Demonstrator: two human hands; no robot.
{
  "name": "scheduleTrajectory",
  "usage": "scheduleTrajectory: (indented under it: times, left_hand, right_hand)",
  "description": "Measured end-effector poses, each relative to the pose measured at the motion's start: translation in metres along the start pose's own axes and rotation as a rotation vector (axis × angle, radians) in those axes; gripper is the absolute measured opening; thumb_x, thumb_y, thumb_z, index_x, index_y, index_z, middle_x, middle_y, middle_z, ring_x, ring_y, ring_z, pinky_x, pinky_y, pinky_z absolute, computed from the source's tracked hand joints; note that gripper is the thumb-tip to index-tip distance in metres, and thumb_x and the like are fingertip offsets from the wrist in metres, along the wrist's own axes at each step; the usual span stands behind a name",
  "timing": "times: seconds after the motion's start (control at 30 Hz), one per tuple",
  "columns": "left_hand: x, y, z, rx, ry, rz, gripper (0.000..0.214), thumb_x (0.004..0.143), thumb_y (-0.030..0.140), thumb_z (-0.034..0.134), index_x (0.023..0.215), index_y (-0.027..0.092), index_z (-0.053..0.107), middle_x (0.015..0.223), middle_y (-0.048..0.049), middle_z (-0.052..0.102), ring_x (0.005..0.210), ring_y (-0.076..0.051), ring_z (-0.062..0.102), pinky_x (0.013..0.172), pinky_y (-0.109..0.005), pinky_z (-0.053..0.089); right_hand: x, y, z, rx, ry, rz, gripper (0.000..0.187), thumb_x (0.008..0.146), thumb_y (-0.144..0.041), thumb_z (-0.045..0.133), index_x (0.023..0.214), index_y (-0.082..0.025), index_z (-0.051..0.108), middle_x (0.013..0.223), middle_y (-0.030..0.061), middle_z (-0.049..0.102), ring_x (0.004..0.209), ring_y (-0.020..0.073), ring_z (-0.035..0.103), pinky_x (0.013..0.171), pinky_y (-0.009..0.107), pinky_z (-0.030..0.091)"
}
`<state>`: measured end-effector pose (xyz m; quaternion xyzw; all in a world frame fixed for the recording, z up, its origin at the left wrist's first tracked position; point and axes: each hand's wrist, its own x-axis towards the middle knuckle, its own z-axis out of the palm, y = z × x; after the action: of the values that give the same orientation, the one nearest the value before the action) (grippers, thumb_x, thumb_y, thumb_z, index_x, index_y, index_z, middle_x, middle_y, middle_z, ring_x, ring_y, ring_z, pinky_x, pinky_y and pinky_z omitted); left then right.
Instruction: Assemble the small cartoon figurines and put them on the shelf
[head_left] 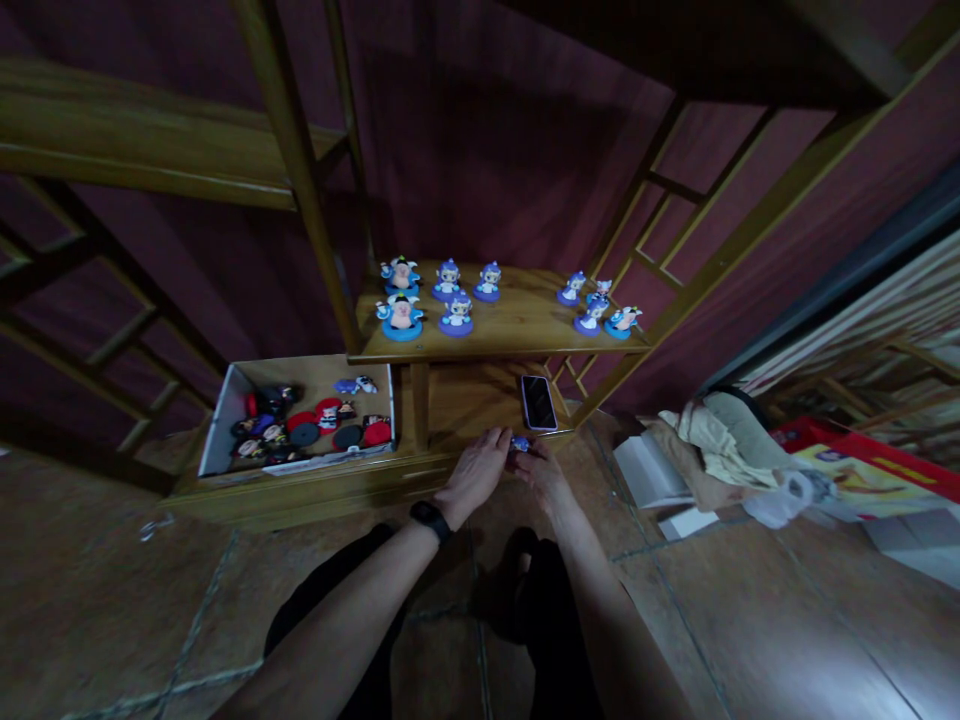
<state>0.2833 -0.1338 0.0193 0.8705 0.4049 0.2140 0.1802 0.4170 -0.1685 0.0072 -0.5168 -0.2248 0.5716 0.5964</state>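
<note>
Both hands meet in front of the lower shelf, around a small blue-and-white figurine (519, 443). My right hand (541, 472) has its fingers closed on the figurine from the right. From the left, my left hand (484, 465) reaches to it with its fingertips pressed together at the figurine; most of the piece is hidden between them. Above, on the upper shelf (517, 328), stand several figurines: pink pig figures (401, 315) on blue bases at the left, and purple-haired figures (457, 314) on purple bases beside them. More figurines (592, 316) stand at the right end.
An open cardboard box (225, 415) with several red, black and purple figurines sits at the left. A phone (538, 402) lies on the lower shelf (457, 400). White boxes (651, 470), cloth (716, 450) and a red-yellow box (862, 470) lie on the floor at right.
</note>
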Motion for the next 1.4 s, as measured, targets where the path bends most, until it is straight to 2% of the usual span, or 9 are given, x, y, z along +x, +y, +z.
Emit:
scheduleTrajectory:
  times: [0.1, 0.2, 0.3, 0.43, 0.6, 0.87, 1.13, 1.4]
  left_hand:
    - [0.005, -0.006, 0.000, -0.190, -0.010, -0.118, 0.033, 0.080, 0.013, 0.051, 0.112, 0.014, 0.061, 0.109, -0.0137, 0.062, 0.095, -0.024, 0.061, 0.081, -0.032, 0.044]
    - [0.012, -0.012, 0.000, -0.408, -0.013, -0.261, 0.021, 0.076, 0.026, 0.061, 0.092, 0.014, 0.068, 0.091, -0.0101, 0.068, 0.084, -0.023, 0.062, 0.073, -0.030, 0.044]
    - [0.016, -0.016, 0.001, -0.693, 0.002, -0.341, 0.027, 0.072, 0.035, 0.066, 0.089, 0.015, 0.069, 0.086, -0.0060, 0.071, 0.081, -0.022, 0.063, 0.072, -0.029, 0.044]
    - [0.018, -0.014, 0.003, -1.068, 0.001, -0.400, 0.031, 0.066, 0.034, 0.071, 0.089, 0.013, 0.070, 0.088, -0.0056, 0.072, 0.082, -0.021, 0.063, 0.078, -0.030, 0.044]
    - [0.018, -0.011, 0.000, -1.304, -0.035, -0.467, 0.035, 0.059, 0.029, 0.078, 0.089, 0.012, 0.071, 0.089, -0.0080, 0.072, 0.084, -0.021, 0.063, 0.084, -0.032, 0.043]
    - [0.020, -0.010, 0.003, -1.383, -0.029, -0.472, 0.038, 0.061, 0.027, 0.078, 0.095, 0.010, 0.071, 0.095, -0.0111, 0.072, 0.087, -0.021, 0.063, 0.085, -0.033, 0.043]
    - [0.024, -0.007, 0.007, -1.295, 0.095, -0.470, 0.039, 0.056, 0.021, 0.080, 0.092, 0.014, 0.068, 0.089, -0.0061, 0.071, 0.084, -0.019, 0.063, 0.085, -0.033, 0.044]
    - [0.025, -0.006, 0.011, -1.258, 0.172, -0.446, 0.038, 0.054, 0.012, 0.078, 0.090, 0.015, 0.066, 0.087, -0.0041, 0.070, 0.081, -0.017, 0.063, 0.083, -0.032, 0.046]
  right_hand:
    - [0.001, -0.001, 0.000, -0.027, -0.011, 0.020, 0.030, 0.056, -0.027, 0.077, 0.080, -0.019, 0.061, 0.076, 0.0003, 0.067, 0.069, 0.0147, 0.062, 0.067, 0.029, 0.050]
    - [0.001, -0.004, 0.002, -0.014, 0.002, 0.033, 0.035, 0.058, -0.035, 0.079, 0.085, -0.019, 0.062, 0.079, 0.0014, 0.069, 0.068, 0.0146, 0.063, 0.065, 0.028, 0.050]
    - [0.001, -0.008, 0.004, 0.014, 0.008, 0.040, 0.037, 0.059, -0.039, 0.078, 0.086, -0.020, 0.063, 0.079, 0.0018, 0.070, 0.067, 0.0148, 0.064, 0.065, 0.028, 0.050]
    - [-0.003, -0.015, 0.005, 0.043, -0.006, 0.017, 0.036, 0.057, -0.036, 0.080, 0.086, -0.020, 0.063, 0.076, 0.0016, 0.069, 0.067, 0.0148, 0.064, 0.065, 0.029, 0.050]
    - [-0.008, -0.022, 0.004, 0.042, -0.021, -0.019, 0.038, 0.056, -0.034, 0.080, 0.087, -0.020, 0.064, 0.079, 0.0015, 0.069, 0.068, 0.0143, 0.063, 0.066, 0.028, 0.049]
    - [-0.007, -0.024, 0.003, 0.046, -0.002, -0.025, 0.037, 0.058, -0.035, 0.079, 0.088, -0.019, 0.064, 0.075, 0.0012, 0.068, 0.066, 0.0139, 0.062, 0.066, 0.029, 0.048]
    - [-0.004, -0.021, 0.002, 0.002, 0.017, -0.057, 0.033, 0.060, -0.032, 0.075, 0.089, -0.020, 0.066, 0.091, 0.0034, 0.069, 0.080, 0.0168, 0.063, 0.072, 0.030, 0.049]
    - [-0.005, -0.021, 0.006, -0.047, -0.005, -0.080, 0.029, 0.061, -0.033, 0.073, 0.087, -0.020, 0.067, 0.090, 0.0033, 0.070, 0.081, 0.0173, 0.063, 0.074, 0.030, 0.048]
